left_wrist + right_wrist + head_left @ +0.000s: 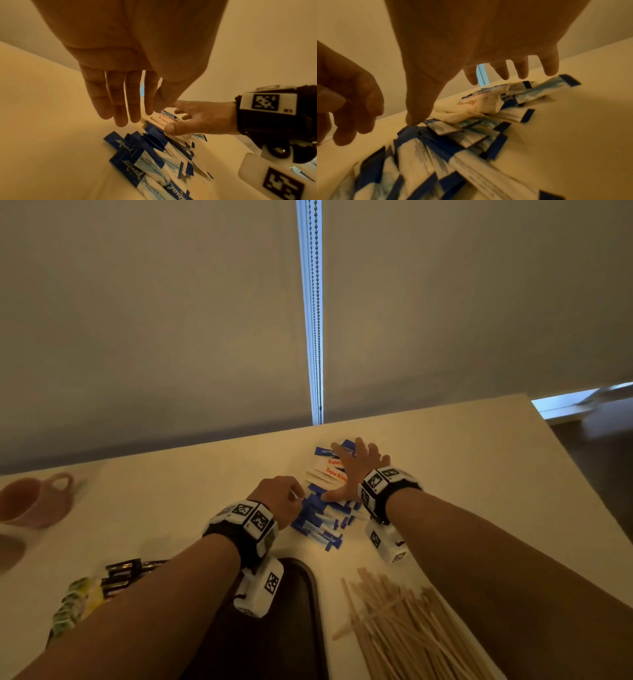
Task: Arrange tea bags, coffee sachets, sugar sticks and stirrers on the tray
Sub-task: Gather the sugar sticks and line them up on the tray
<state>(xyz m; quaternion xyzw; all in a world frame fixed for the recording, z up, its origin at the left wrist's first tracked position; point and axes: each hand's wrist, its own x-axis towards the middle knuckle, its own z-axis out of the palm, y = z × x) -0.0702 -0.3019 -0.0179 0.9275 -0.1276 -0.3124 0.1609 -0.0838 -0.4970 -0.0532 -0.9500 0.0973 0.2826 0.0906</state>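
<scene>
- The tray (301,611), dark and shallow-rimmed, lies at the bench's near edge, partly under the left forearm; no item shows on the bare part of it.
- The stirrers (404,621), thin pale wooden sticks, lie in a loose fan just to the tray's right, long axes running roughly from the near edge toward the far edge.
- The sugar sticks (325,522) sit in a heap at mid-bench beyond the tray: narrow blue-and-white paper sachets, with a few white ones in red print on the far side. Most point their long axes across the bench, left to right, overlapping like shingles.
- They look light, soft and a little slick, so a loose handful would likely slide apart; squaring a bundle and taking it across the middle seems the safest hold.
- The right hand (356,470) is spread flat, fingers straight, over the far part of the heap, thumb tip down on a blue end.
- The left hand (282,496) hovers at the heap's left side, fingers loosely curved and holding nothing.
- Dark sachets (128,571) and green-yellow packets (73,606) lie near the bench's near-left edge.
- A pink cup (34,501) stands toward the left edge.
</scene>
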